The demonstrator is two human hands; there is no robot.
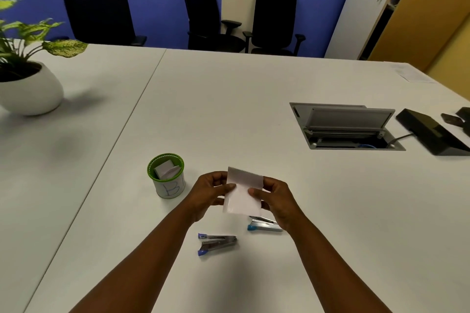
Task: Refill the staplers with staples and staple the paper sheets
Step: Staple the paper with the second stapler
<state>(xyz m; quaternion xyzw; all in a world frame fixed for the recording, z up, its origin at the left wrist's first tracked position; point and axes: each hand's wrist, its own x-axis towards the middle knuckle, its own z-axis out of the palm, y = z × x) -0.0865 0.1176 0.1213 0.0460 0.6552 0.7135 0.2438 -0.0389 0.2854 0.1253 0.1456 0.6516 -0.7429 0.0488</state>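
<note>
Both hands hold a small folded white paper sheet [243, 192] above the white table [254, 99]. My left hand [209, 192] pinches its left edge and my right hand [276, 201] pinches its right edge. Below the paper lies a silver stapler with a light-blue tip [264, 226], partly hidden by my right hand. A second silver stapler with dark-blue tips [216, 242] lies nearer to me, hinged open in a V. A green-rimmed white cup [166, 176] with folded papers inside stands to the left of my left hand.
A potted plant in a white pot [28, 86] stands at the far left. An open cable hatch [346, 126] is set into the table at right, with a black device [432, 132] beside it. Three black office chairs [211, 15] line the far edge.
</note>
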